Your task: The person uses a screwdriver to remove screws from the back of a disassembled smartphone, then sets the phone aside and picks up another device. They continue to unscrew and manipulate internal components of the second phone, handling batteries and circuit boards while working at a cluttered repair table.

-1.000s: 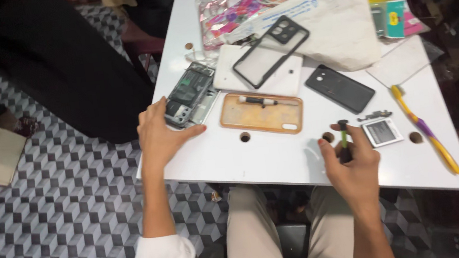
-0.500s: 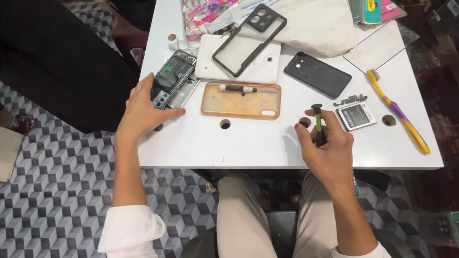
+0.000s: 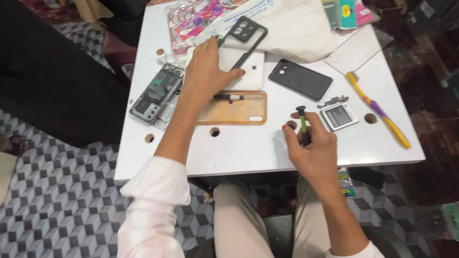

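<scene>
There, a small dark screwdriver (image 3: 302, 126) stood upright near the front edge of the white table (image 3: 243, 150), clamped in the fingers of the right hand (image 3: 312, 151). It looked light, stiff and thin, best gripped along its shaft. The left hand (image 3: 205, 71) lay spread and flat on a white phone (image 3: 246, 69), beside an orange case (image 3: 236, 110). A battery (image 3: 338, 116) sat just right of the screwdriver.

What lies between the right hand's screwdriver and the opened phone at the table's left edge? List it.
The left hand and its forearm cross that line, reaching up to the white slab under the black case. The orange case, with a small tool lying in it, also sits between the right hand holding the screwdriver and the opened phone.
</scene>
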